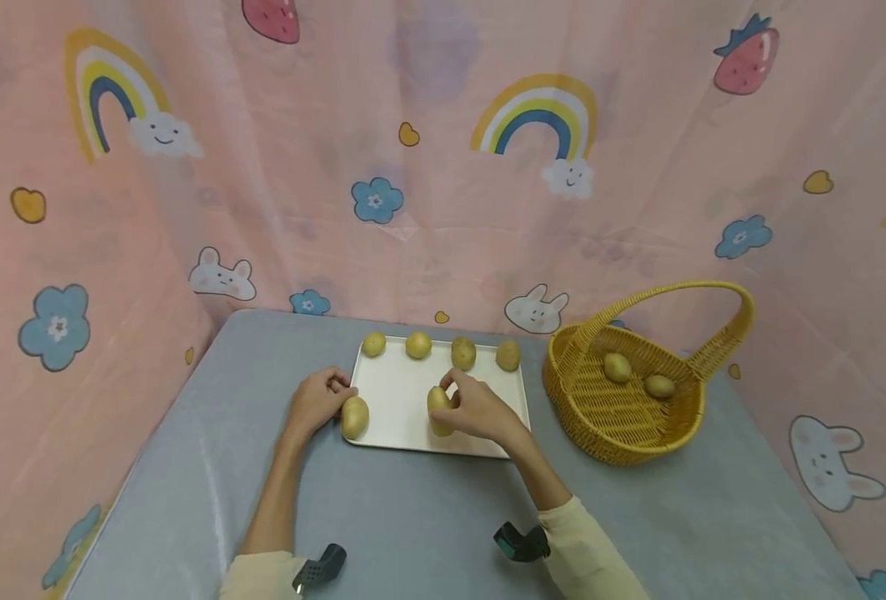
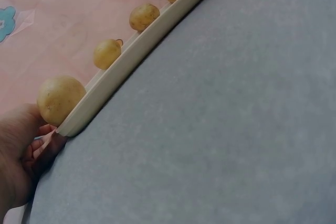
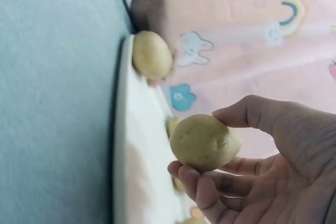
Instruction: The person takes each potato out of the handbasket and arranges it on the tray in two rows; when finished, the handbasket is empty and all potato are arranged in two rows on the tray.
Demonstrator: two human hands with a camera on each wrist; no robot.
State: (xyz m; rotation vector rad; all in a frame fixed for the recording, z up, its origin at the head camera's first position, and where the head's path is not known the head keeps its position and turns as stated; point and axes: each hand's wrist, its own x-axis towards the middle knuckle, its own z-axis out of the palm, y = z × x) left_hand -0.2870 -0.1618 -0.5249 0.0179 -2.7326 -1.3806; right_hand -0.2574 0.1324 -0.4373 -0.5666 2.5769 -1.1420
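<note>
A white rectangular tray (image 1: 405,392) lies on the table. Along its far edge several potatoes stand in a row, one of them the leftmost potato (image 1: 373,344). Another, larger potato (image 1: 354,417) sits at the near left corner. At the tray's left edge, my left hand (image 1: 317,402) grips the rim beside that potato; in the left wrist view its curled fingers partly hide behind the corner. My right hand (image 1: 480,408) pinches a potato (image 3: 202,142) between thumb and fingertips, over the tray's near middle. The right wrist view shows this potato held above the tray surface.
To the right of the tray stands a yellow woven basket (image 1: 600,442) with a tall arched handle and two potatoes (image 1: 618,367) inside. A grey cloth (image 1: 412,517) covers the table. Behind hangs a pink patterned curtain (image 1: 443,250).
</note>
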